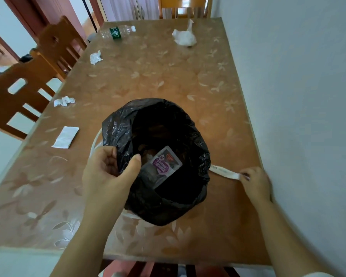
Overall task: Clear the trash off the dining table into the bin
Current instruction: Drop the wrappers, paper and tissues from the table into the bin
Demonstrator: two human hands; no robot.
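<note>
On the dining table (168, 76), left hand (108, 172) gripped the bin liner (118, 128); right hand (256, 182) pinched a paper strip (226, 172) (wall side).

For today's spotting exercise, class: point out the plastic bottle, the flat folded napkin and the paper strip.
plastic bottle (115, 33): head view, on its green label.
flat folded napkin (65, 137): head view, its middle.
paper strip (226, 172): head view, at mid-length.

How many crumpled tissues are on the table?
3: a large tissue at the far end, a second tissue by the left edge near the plastic bottle, a third tissue nearer along it. More may hide in the bin.
</note>
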